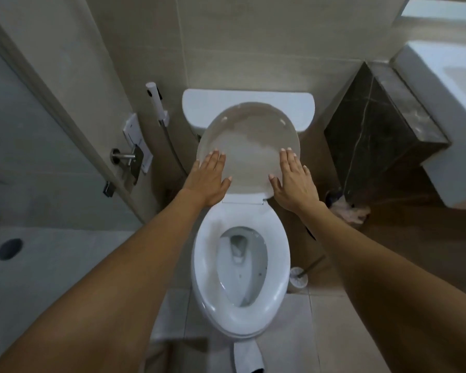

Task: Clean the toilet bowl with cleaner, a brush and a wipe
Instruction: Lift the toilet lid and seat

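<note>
We see a tiled floor (342,332) of pale square tiles carrying the white toilet (241,327), which stands at its middle. Just right of the toilet, a white brush holder (297,281) stands on the floor. Left, a raised grey step (54,262) holds a round dark drain (9,249).

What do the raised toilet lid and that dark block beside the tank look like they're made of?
The raised white toilet lid looks like glossy moulded plastic: it mirrors the wall. The dark veined block looks like polished marble or marble-look tile, with pale veins and a soft sheen.
</note>
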{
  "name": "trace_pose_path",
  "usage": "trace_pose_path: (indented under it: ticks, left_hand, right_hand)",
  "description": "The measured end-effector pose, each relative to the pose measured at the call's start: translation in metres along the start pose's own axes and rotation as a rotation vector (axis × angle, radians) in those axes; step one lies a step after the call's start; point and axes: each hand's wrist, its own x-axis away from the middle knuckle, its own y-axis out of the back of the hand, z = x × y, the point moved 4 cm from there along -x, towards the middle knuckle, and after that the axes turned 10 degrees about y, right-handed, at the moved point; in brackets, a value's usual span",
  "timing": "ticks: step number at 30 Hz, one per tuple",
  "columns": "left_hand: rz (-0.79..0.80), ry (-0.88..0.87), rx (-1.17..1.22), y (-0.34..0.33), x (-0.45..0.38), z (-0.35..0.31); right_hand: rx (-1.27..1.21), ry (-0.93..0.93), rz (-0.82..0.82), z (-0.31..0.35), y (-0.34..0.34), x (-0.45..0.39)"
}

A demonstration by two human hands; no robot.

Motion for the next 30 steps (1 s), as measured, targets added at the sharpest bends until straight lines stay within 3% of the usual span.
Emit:
trace_pose_path:
  ticks: [22, 30]
  left_hand:
    - [0.362, 0.05, -0.066, -0.312, 0.16, 0.02]
    - [0.391, 0.049, 0.013, -0.4, 0.191, 0.013]
  right_hand:
    - [-0.072, -0.026, 0.398, 0.001, -0.278, 0.215]
    - [-0.088, 0.018, 0.458, -0.004, -0.355, 0.261]
